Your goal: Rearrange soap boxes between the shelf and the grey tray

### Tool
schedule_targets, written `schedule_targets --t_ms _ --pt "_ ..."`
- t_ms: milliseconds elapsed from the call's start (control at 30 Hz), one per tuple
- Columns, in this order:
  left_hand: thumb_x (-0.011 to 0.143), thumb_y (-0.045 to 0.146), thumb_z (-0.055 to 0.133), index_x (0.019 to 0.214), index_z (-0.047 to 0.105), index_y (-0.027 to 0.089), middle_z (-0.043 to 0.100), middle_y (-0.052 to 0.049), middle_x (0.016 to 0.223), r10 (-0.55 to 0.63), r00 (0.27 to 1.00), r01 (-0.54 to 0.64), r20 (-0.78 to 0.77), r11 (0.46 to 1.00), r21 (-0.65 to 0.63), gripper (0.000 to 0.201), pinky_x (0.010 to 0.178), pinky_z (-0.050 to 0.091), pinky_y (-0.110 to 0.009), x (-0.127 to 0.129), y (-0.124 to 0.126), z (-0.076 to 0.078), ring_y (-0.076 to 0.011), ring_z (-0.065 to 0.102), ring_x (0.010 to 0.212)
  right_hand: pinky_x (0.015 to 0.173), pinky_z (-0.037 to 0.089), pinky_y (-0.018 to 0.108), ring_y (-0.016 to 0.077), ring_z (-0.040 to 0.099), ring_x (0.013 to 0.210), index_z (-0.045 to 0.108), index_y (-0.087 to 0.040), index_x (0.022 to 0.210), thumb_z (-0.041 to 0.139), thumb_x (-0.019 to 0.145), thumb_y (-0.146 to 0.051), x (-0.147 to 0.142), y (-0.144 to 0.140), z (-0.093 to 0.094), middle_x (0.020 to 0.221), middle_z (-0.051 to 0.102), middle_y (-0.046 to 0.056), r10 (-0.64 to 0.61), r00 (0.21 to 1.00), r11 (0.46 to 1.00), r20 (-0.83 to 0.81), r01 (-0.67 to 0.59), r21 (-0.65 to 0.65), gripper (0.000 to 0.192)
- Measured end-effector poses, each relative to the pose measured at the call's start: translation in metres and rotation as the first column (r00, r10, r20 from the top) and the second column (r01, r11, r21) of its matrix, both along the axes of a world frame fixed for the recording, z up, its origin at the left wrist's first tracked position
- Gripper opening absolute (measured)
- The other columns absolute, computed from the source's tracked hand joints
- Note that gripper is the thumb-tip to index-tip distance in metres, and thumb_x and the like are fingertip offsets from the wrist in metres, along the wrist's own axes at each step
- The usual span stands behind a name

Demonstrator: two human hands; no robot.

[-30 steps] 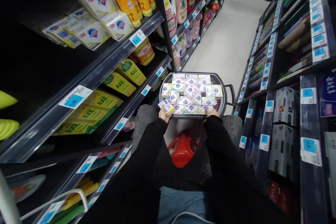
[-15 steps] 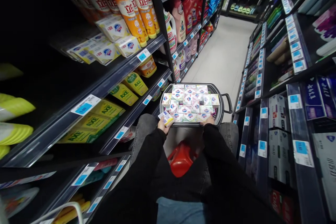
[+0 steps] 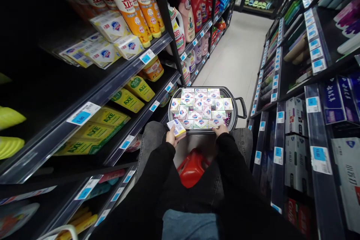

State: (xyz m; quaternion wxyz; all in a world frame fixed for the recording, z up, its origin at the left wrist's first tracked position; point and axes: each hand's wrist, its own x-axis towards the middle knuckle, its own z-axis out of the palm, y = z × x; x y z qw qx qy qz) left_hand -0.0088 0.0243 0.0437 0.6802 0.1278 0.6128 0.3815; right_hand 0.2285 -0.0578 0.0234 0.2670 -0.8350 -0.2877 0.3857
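A grey basket (image 3: 235, 117) full of small soap boxes (image 3: 203, 107) rests in front of my knees in a shop aisle. My left hand (image 3: 172, 137) grips one white and yellow soap box (image 3: 176, 127) just outside the basket's near left corner. My right hand (image 3: 221, 130) lies on the near rim of the basket, fingers on a soap box at the edge. Similar soap boxes (image 3: 109, 41) are stacked on the upper left shelf.
Shelves run down both sides. On the left are yellow bottles (image 3: 132, 3), green AXE packs (image 3: 128, 99) and detergent jugs (image 3: 187, 15). A red stool (image 3: 192, 167) shows between my legs. The pale floor (image 3: 239, 56) stretches ahead beyond the basket.
My left hand with the soap box has pulled slightly back from the basket toward me. The view has tilted up a little, showing more of the bottles on the left.
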Motion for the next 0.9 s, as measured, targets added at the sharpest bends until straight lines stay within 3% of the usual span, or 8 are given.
schedule_targets --t_ms 133,233,367,500,567,633,733,900 --pt "0.086 0.026 0.065 0.11 0.061 0.015 0.072 -0.011 0.099 -0.186 0.982 0.18 0.035 0.975 0.13 0.026 0.081 0.058 -0.039 0.03 -0.035 0.012 -0.0237 0.071 0.086 0.062 0.055 0.024 0.0146 0.067 0.078 0.06 -0.02 0.106 0.06 0.086 -0.044 -0.04 -0.032 0.012 0.1 0.068 0.007 0.027 0.891 0.994 -0.454 0.023 0.104 0.032" --pt "0.081 0.025 0.072 0.093 0.06 0.017 0.072 -0.01 0.098 -0.367 0.93 0.356 0.01 0.908 0.221 0.019 0.084 0.056 -0.033 0.061 -0.064 0.019 -0.0233 0.069 0.094 0.07 0.057 0.028 0.0163 0.067 0.084 0.06 -0.02 0.103 0.069 0.079 -0.041 -0.043 -0.049 0.02 0.097 0.068 0.005 0.092 0.859 0.96 -0.503 0.057 0.274 0.033" --pt "0.077 0.03 0.075 0.087 0.06 0.018 0.069 -0.012 0.095 -0.601 0.797 0.597 -0.055 0.771 0.22 0.021 0.079 0.056 -0.034 0.08 -0.077 0.025 -0.0234 0.067 0.09 0.073 0.058 0.032 0.0203 0.069 0.086 0.061 -0.016 0.101 0.063 0.084 -0.034 0.02 -0.053 0.031 0.096 0.071 0.008 -0.009 0.89 0.974 -0.455 0.112 0.199 0.025" --pt "0.064 0.017 0.083 0.095 0.065 0.018 0.068 -0.014 0.101 -0.578 0.743 0.66 -0.338 0.716 0.227 0.036 0.101 0.046 -0.047 0.05 -0.049 0.034 -0.0312 0.062 0.107 0.069 0.058 0.031 0.0208 0.07 0.085 0.061 -0.013 0.113 0.057 0.089 -0.03 0.108 -0.031 0.03 0.103 0.071 0.012 -0.268 0.962 0.959 -0.061 0.26 -0.109 0.03" --pt "0.061 0.014 0.083 0.093 0.066 0.019 0.065 -0.018 0.115 -0.471 0.597 0.739 -0.65 0.639 0.215 0.037 0.115 0.025 -0.054 0.016 -0.028 0.04 -0.0378 0.047 0.129 0.074 0.057 0.031 0.022 0.07 0.088 0.064 -0.01 0.11 0.061 0.087 -0.029 0.136 -0.015 0.023 0.099 0.071 0.013 -0.276 0.96 0.944 0.055 0.281 -0.172 0.03" --pt "0.066 0.019 0.078 0.1 0.066 0.018 0.054 -0.021 0.136 -0.285 0.297 0.811 -0.912 0.579 0.083 0.036 0.117 0.007 -0.062 -0.023 -0.009 0.043 -0.0416 0.025 0.143 0.08 0.055 0.032 0.0229 0.069 0.091 0.067 -0.009 0.103 0.063 0.085 -0.027 0.149 -0.001 0.012 0.095 0.072 0.014 -0.247 0.964 0.94 0.103 0.264 -0.216 0.025" --pt "0.08 0.034 0.065 0.125 0.058 0.012 0.036 -0.025 0.151 -0.135 -0.092 0.756 -0.987 0.635 -0.157 0.05 0.11 0.002 -0.072 -0.072 0.008 0.043 -0.0452 0.012 0.146 0.086 0.053 0.033 0.024 0.069 0.093 0.071 -0.009 0.096 0.063 0.085 -0.024 0.151 0.013 -0.007 0.093 0.072 0.015 -0.176 0.972 0.936 0.156 0.214 -0.278 0.02" --pt "0.087 0.047 0.051 0.148 0.036 0.005 0.03 -0.031 0.151 -0.288 -0.199 0.63 -0.937 0.694 -0.347 0.075 0.105 0.034 -0.06 -0.094 0.017 0.033 -0.0485 0.035 0.134 0.083 0.052 0.031 0.0225 0.069 0.086 0.072 -0.009 0.097 0.06 0.088 -0.025 0.149 0.02 -0.031 0.091 0.072 0.014 -0.064 0.973 0.942 0.223 0.132 -0.307 0.022"
